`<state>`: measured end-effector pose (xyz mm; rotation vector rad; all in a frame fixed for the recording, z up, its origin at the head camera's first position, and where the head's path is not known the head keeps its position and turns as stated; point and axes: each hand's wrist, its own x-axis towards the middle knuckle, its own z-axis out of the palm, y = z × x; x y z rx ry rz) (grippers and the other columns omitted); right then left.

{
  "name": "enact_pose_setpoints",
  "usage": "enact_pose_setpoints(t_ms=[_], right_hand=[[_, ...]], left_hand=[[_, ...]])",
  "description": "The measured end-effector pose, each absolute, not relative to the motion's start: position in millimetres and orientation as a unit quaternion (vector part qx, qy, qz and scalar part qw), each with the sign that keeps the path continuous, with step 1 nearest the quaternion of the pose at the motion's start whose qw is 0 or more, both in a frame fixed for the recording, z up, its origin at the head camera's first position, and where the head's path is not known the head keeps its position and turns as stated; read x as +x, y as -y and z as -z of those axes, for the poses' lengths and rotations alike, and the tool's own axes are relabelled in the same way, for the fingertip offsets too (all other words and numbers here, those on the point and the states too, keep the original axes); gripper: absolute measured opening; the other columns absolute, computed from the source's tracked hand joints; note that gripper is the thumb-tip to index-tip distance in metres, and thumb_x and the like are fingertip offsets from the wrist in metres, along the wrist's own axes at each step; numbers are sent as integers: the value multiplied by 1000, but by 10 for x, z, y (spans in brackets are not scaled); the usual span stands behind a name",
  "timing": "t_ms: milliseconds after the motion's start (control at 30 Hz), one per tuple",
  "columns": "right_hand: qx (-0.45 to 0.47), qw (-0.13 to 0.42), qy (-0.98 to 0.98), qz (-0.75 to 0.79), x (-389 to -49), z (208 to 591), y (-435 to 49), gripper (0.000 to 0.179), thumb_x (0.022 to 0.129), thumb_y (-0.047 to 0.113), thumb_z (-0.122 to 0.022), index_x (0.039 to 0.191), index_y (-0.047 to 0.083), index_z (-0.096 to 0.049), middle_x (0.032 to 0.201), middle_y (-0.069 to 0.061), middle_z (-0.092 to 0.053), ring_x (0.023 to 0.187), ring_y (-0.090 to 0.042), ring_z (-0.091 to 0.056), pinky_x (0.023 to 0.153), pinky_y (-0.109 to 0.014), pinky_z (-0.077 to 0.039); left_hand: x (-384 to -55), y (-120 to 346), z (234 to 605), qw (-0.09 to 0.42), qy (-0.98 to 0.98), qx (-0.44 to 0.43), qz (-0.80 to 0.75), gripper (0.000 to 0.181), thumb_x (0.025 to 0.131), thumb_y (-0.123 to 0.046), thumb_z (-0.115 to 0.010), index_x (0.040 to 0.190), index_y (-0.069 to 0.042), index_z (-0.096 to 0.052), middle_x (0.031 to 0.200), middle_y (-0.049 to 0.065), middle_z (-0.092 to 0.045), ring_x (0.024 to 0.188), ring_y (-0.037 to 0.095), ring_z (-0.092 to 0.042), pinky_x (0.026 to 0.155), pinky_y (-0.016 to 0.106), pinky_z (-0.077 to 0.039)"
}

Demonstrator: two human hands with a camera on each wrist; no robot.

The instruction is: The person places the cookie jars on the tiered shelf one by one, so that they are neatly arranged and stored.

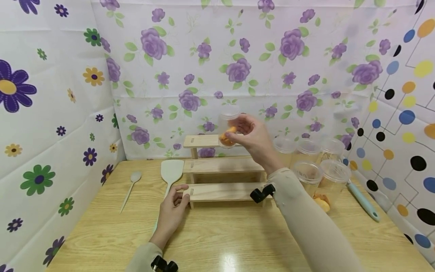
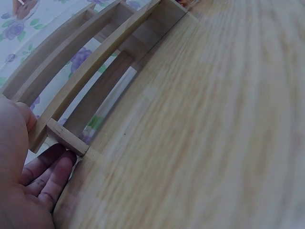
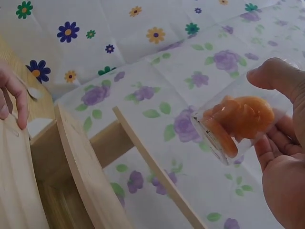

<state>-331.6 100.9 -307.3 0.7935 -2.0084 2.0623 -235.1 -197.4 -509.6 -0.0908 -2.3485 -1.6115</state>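
My right hand [image 1: 253, 136] holds a clear plastic jar [image 1: 227, 124] by its side, thumb opposite fingers. The jar is upright, with its lidded end up, and overlaps the top step of a wooden three-step rack [image 1: 222, 166] in the head view. Inside it, orange pieces [image 3: 245, 119] lie toward the bottom. Down at the rack's lowest step, my left hand [image 1: 172, 207] grips the left end. In the left wrist view, the thumb lies on the step's edge and the curled fingers [image 2: 59, 174] meet the side leg [image 2: 66, 136].
Several clear lidded jars [image 1: 334, 172] stand right of the rack, partly behind my right arm, with orange and yellow pieces [image 1: 321, 204] low in the front ones. A pale blue handle [image 1: 363, 200] lies beside them. Left of the rack lie a pale spatula [image 1: 171, 170] and a spoon [image 1: 135, 176].
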Motion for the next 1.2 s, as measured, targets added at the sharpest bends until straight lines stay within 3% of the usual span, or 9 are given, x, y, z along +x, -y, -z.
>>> enact_pose_setpoints(t_ms=[200,300,500,733,1200], right_hand=[[294,69,651,-696,-3484,3070,-784,49,96,1,-86,139,-11,-65,143,-32,-62,134,-44,-63,118,-38,-51],[294,65,644,-703,-3556,3086,-684,46,96,-1,-85,137,-10,-66,143,-30,-63,137,-47,-60,117,-37,-52],[291,54,643,-706,-3679,3111,-467,41,98,0,-85,136,-2,-69,138,-17,-69,134,-42,-63,111,-35,-56],[294,50,651,-698,-3773,3127,-295,44,99,-1,-83,139,-6,-67,142,-26,-67,127,-32,-69,109,-34,-57],[280,26,679,-679,-3963,3221,-90,41,100,5,-84,138,0,-69,136,-16,-71,129,-30,-69,113,-37,-55]], left_hand=[[-2358,1980,5100,144,811,-27,567,29,112,-18,-70,141,-22,-69,111,5,-79,99,18,-74,84,22,-57],[-2365,1980,5102,138,811,-29,568,29,113,-20,-70,142,-22,-68,112,6,-79,100,18,-74,86,23,-57],[-2357,1992,5093,137,815,-25,563,30,114,-22,-69,143,-23,-68,113,5,-78,101,18,-74,86,23,-57],[-2353,1982,5096,137,813,-20,566,28,113,-19,-70,141,-24,-69,111,6,-78,97,19,-73,84,23,-57],[-2329,1979,5094,141,808,-29,571,28,113,-19,-70,141,-23,-69,112,6,-77,100,19,-72,84,24,-56]])
